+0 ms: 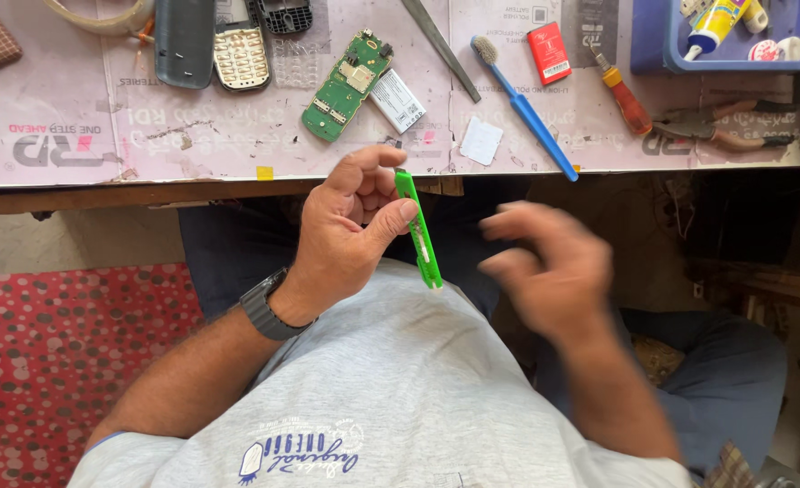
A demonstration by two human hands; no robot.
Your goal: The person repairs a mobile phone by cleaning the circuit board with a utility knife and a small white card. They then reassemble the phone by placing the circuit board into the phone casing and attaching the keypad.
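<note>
My left hand (350,230) pinches a slim bright green tool (418,232) between thumb and fingers, just in front of the table edge and above my lap. The tool points down and to the right, its tip near my grey shirt. My right hand (545,267) hovers to the right of the tool, blurred, with fingers spread and nothing in it. A dark watch sits on my left wrist.
On the table (102,136) lie a green circuit board (346,86), a small white battery (397,101), phone shell parts (237,45), a blue toothbrush (527,113), a metal file (441,45), a screwdriver (624,95), pliers (725,126), a red box (549,52) and a blue tray (725,36).
</note>
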